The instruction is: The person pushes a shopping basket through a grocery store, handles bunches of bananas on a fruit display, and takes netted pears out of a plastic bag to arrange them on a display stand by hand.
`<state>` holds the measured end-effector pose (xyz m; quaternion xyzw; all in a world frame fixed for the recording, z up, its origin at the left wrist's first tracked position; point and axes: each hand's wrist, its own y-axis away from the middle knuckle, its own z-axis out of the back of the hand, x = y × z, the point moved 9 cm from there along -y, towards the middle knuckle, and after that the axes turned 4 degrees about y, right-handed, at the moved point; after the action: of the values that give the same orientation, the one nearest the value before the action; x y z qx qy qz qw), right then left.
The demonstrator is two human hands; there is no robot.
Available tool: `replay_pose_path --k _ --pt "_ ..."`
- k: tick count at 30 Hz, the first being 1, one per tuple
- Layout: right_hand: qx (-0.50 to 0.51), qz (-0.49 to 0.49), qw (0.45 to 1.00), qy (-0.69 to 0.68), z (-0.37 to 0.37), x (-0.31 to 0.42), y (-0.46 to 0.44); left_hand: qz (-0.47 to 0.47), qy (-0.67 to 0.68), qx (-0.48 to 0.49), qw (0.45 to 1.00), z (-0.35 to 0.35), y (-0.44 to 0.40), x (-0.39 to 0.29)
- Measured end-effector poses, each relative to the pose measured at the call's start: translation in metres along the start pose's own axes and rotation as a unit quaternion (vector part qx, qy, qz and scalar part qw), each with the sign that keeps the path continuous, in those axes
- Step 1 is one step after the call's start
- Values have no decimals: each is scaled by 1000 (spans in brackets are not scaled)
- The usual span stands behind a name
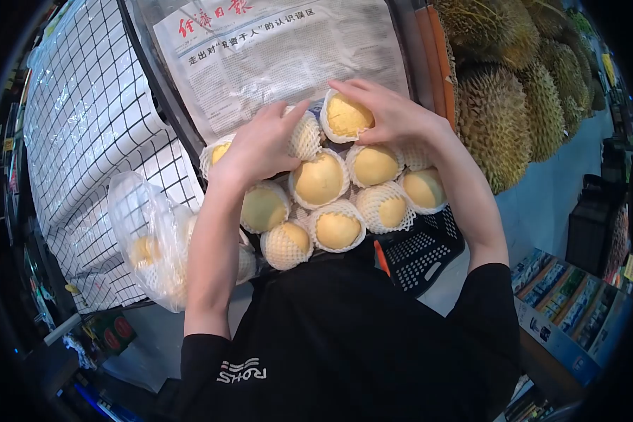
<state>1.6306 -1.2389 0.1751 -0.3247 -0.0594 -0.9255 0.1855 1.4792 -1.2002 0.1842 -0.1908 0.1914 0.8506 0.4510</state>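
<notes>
- The fruits [318, 179] are rounded, yellow to dull yellow-green, each in a white foam net with its bare face showing at the opening.
- They lie close together in staggered rows, below the newspaper [288, 53] and in front of the person.
- The right hand [397, 112] holds the top fruit [349, 116], fingers curved over its upper edge and thumb at its lower side. This one is a brighter yellow, its skin faintly marked, its net folded back as a ruffled rim.
- The left hand [260, 144] is beside it, thumb and forefinger spread around the netted fruit [305, 137]; how firmly they press, I cannot tell.
- The newspaper has a red brush-style masthead, 經濟日報, and a black headline, 走出对“…资于人”的认识误区, with one character unclear. Its body text is too small to read.
- White lettering on the black shirt [352, 337] appears upside down, seemingly ROHS, beside small stripes.
- A clear bag [144, 239] with yellow fruit inside lies left of the left forearm, by a white cloth [91, 126] with a black grid.
- A black basket [422, 253] with slotted holes is below the fruits on the right.
- Spiky durians [492, 126] are heaped at the upper right, near the right forearm.
</notes>
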Motion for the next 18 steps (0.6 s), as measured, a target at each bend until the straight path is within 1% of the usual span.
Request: replay_pose_path --k 2,4,5,7,8,10,12,15,18 --pt "1 2 1000 -4 -1 -2 0 -5 0 1 1000 -3 -2 -3" --pt "1 2 1000 -7 0 -1 -1 -14 -9 -39 999 0 -2 -6" --pt "2 -5 1000 -6 0 0 0 -14 -9 -40 999 -1 -2 -7" --pt "2 -12 1000 -5 0 -1 1 17 3 -62 998 5 -1 -6" --pt "1 -9 1000 7 -1 0 2 17 3 -62 998 3 -1 -6" --pt "0 -6 1000 19 -2 -2 2 -13 3 -127 992 9 2 -10" --pt "-2 -8 1000 -13 -3 -5 2 -17 8 -115 993 5 2 -12" --pt "-3 -24 1000 -13 -1 -6 2 -22 5 -100 995 0 4 -12" --pt "3 -15 1000 -18 -3 -6 4 -19 14 -87 996 -1 3 -10"
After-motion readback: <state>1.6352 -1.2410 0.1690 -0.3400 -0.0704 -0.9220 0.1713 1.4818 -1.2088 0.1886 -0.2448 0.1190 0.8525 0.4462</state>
